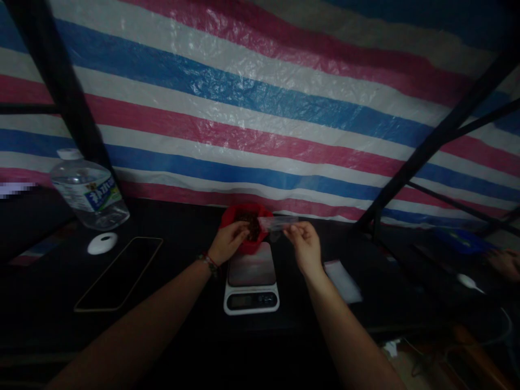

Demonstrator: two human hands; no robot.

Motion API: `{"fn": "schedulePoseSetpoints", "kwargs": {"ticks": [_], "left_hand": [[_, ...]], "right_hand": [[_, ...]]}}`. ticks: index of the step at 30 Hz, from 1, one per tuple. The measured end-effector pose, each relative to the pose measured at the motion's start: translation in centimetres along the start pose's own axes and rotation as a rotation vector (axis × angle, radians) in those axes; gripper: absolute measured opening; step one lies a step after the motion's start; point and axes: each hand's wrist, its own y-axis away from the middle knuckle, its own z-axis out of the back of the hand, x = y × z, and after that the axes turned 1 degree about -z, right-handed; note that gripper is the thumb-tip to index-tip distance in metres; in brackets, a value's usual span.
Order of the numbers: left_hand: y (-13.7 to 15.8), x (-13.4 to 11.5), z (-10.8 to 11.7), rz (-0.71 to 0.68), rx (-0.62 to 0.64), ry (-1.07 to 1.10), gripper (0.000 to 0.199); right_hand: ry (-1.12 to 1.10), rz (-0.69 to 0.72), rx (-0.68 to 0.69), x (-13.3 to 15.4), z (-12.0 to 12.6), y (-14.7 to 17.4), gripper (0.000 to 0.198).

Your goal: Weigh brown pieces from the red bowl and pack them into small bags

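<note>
My left hand (pixel 228 241), with a beaded bracelet at its wrist, reaches over the near left side of a red container (pixel 260 246). Small dark brown pieces (pixel 253 225) lie inside it. The fingers of that hand are drawn together at the pieces, and what they hold is too small to make out. My right hand (pixel 306 244) pinches a small clear plastic bag (pixel 278 223) by its right end, its left part over the container's edge. Just in front of the container is a white kitchen scale (pixel 252 279) with a bare metal plate; its display is unreadable.
Left on the black table are a large plastic bottle (pixel 91 189), a white oval object (pixel 103 243) and a phone (pixel 119 273). Several clear bags (pixel 343 280) lie beside my right forearm. Another person's hand (pixel 506 264) and a blue tray (pixel 461 240) are far right. Striped sheeting (pixel 252 108) hangs behind.
</note>
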Motion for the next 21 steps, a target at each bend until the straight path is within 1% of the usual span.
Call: {"fn": "schedulePoseSetpoints", "kwargs": {"ticks": [1, 3, 4, 6, 7, 9, 10, 11, 13, 15, 16, 18, 21], "left_hand": [[0.0, -0.1, 0.1, -0.018, -0.007, -0.039, 0.033], [0.0, -0.2, 0.3, -0.031, -0.012, -0.094, 0.033], [-0.1, -0.2, 0.4, -0.029, -0.009, -0.105, 0.033], [-0.1, 0.0, 0.4, -0.019, -0.007, -0.109, 0.033], [-0.2, 0.1, 0.3, -0.014, -0.012, -0.110, 0.033], [-0.2, 0.4, 0.2, -0.009, -0.030, -0.119, 0.033], [-0.2, 0.6, 0.1, -0.006, -0.042, -0.125, 0.033], [-0.2, 0.8, 0.0, -0.001, -0.049, -0.133, 0.033], [-0.1, 1.2, -0.1, 0.013, -0.056, -0.149, 0.034], [-0.1, 1.3, -0.2, 0.021, -0.062, -0.153, 0.035], [0.0, 1.3, -0.2, 0.021, -0.066, -0.149, 0.035], [0.0, 1.2, -0.2, 0.019, -0.078, -0.142, 0.035], [0.1, 0.9, 0.0, 0.005, -0.087, -0.168, 0.035]], "right_hand": [[0.082, 0.049, -0.033, 0.6, 2.1, 0.2, 0.022], [0.315, 0.129, -0.129, 1.6, 7.2, 0.9, 0.025], [0.452, 0.139, -0.133, 2.0, 10.0, 1.3, 0.026], [0.682, 0.166, -0.107, 2.4, 15.4, 2.4, 0.023], [0.764, 0.171, -0.058, 2.5, 17.8, 3.1, 0.022], [0.847, 0.175, 0.012, 2.1, 21.7, 4.6, 0.021], [0.874, 0.167, 0.055, 1.8, 23.1, 5.3, 0.022], [0.911, 0.145, 0.105, 1.4, 24.2, 6.0, 0.023], [0.998, 0.079, 0.235, 0.5, 25.5, 7.3, 0.025], [1.054, 0.034, 0.331, 0.0, 25.9, 7.9, 0.029], [1.069, 0.034, 0.343, -0.1, 26.0, 8.0, 0.030], [1.090, 0.077, 0.293, 0.1, 25.7, 7.4, 0.031], [1.121, 0.193, 0.179, 1.2, 24.3, 4.9, 0.029]]}}
